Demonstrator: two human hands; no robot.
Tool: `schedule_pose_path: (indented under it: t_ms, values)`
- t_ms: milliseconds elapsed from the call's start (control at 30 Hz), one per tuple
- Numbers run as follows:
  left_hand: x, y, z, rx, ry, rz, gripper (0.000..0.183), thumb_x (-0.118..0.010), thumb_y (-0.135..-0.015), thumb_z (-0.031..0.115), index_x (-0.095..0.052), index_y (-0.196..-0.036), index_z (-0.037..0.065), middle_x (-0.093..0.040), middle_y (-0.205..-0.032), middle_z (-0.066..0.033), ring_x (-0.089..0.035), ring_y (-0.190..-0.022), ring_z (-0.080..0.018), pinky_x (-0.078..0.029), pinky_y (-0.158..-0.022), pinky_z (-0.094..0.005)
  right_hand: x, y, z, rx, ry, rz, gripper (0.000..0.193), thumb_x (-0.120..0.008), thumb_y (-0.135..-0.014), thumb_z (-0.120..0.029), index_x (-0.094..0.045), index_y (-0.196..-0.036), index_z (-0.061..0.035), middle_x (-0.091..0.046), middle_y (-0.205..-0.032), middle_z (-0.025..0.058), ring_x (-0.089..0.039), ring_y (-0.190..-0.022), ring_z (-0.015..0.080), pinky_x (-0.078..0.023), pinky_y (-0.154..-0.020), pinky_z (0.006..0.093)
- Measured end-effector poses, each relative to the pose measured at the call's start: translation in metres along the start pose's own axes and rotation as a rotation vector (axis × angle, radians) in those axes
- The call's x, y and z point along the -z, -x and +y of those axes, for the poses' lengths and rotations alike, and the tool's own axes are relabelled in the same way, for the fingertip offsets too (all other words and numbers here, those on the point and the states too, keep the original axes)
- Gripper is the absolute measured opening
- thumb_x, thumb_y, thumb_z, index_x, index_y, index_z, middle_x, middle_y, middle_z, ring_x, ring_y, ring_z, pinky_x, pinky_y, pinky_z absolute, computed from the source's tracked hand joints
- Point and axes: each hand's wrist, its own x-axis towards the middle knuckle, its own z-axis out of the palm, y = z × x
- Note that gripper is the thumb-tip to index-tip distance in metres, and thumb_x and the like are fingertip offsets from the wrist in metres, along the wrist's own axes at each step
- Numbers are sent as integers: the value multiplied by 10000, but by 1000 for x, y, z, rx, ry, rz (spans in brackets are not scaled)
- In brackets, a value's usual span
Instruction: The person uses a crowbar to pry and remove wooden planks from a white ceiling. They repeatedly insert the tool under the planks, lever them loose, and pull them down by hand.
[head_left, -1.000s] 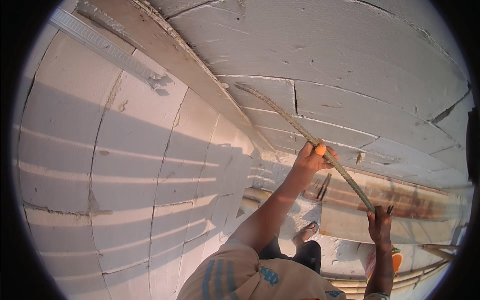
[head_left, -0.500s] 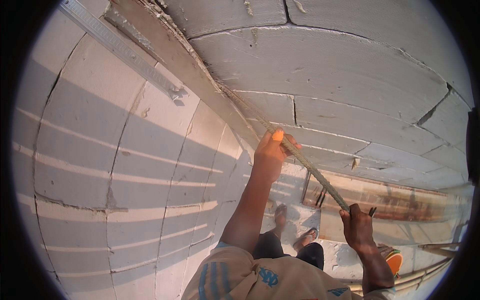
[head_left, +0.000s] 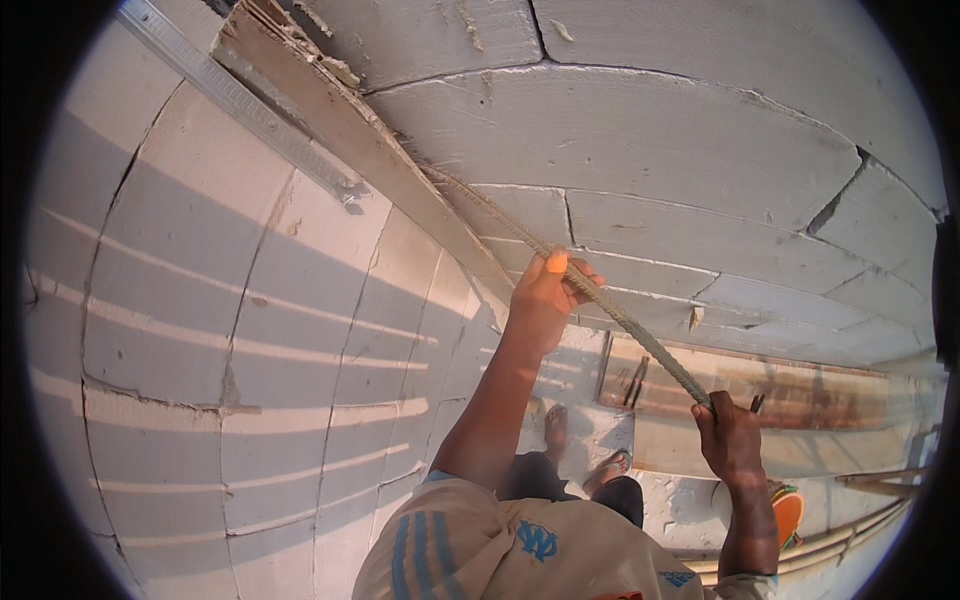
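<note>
A long ribbed steel bar [head_left: 645, 338] slants across the view, with both my hands closed on it. My left hand [head_left: 545, 295] grips it around the middle; its thumb shows bright orange. Lower down, my right hand [head_left: 730, 440] is wrapped round the near end. A small dark tip [head_left: 757, 403] sticks out beside the right fingers; I cannot make out what it belongs to. The bar's far end meets the edge of a wooden board [head_left: 370, 140] standing at the wall corner, and whether it passes behind the board is hidden.
Pale block walls rise on the left [head_left: 290, 330] and right [head_left: 620, 130]. A slotted metal strip [head_left: 240, 95] runs along the left wall. Stained wooden panels [head_left: 780, 390] lie below at the right, near an orange round thing [head_left: 788, 515] and several long poles [head_left: 850, 540].
The right hand has shifted slightly right with the near end of the bar. The left hand keeps its grip at nearly the same place. The whole view has moved a little.
</note>
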Motion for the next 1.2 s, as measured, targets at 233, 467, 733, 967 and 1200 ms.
schedule_pose_path:
  t_ms: [233, 467, 733, 967, 1200]
  values:
    - [-21, 1, -47, 152, 96, -45, 207, -484, -1040, 277, -512, -1124, 90, -612, -1087, -103, -638, -1037, -295, -519, -829, -440, 59, 2, 18, 127, 186, 117, 209, -708, -860, -140, -538, -804, -31, -546, -576, 163, -590, -562, 372, -445, -521, 449]
    - [14, -34, -53, 122, 113, 17, 202, -541, -1013, 271, -493, -1111, 101, -628, -996, -94, -636, -990, -290, -518, -820, -430, 35, -35, 17, 73, 265, 68, 235, -661, -910, -228, -540, -841, -39, -565, -586, 151, -602, -574, 373, -466, -544, 471]
    - [24, -6, -53, 171, 139, 86, 163, -532, -1010, 231, -480, -1104, 108, -601, -956, -89, -629, -960, -289, -492, -845, -467, -9, 8, 6, -2, 241, 2, 265, -681, -905, -257, -552, -806, -47, -640, -659, 186, -660, -631, 369, -500, -557, 441]
    - [0, -47, -42, 144, 171, 198, 183, -509, -1020, 217, -450, -1144, 95, -577, -1049, -99, -620, -1013, -290, -475, -823, -444, 30, -73, 42, 108, 300, 100, 323, -675, -909, -299, -556, -794, -22, -597, -599, 187, -617, -611, 411, -474, -563, 482]
    - [36, -44, -11, 95, 139, 211, 168, -518, -1011, 196, -460, -1113, 76, -577, -1000, -111, -620, -954, -283, -493, -800, -430, 9, -77, -18, 122, 274, 22, 325, -646, -930, -302, -531, -829, -15, -596, -590, 181, -620, -601, 398, -481, -562, 479]
